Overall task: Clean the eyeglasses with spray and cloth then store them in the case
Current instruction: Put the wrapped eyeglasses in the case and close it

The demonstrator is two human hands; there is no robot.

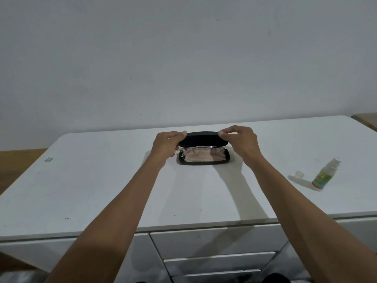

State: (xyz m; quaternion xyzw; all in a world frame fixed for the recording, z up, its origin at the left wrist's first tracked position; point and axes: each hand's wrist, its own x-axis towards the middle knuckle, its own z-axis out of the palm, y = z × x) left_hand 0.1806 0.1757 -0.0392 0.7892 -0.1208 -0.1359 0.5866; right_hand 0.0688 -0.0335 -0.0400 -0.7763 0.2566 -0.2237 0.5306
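Note:
A black eyeglass case (204, 162) sits open on the white table top (102, 180), its lid (202, 138) raised partway. Clear-framed eyeglasses (202, 149) lie inside the case on a beige cloth (201, 157). My left hand (168, 145) pinches the lid's left end between thumb and fingers. My right hand (239, 139) pinches the lid's right end the same way. A small white spray bottle (326, 175) with a green label lies on its side far to the right, its clear cap (299, 174) standing apart just left of it.
The table backs onto a plain white wall (183, 58). White drawers (218, 242) run below the front edge. A small pale mark or scrap (48, 159) lies near the left edge. Wooden floor (18, 160) shows beyond the left side.

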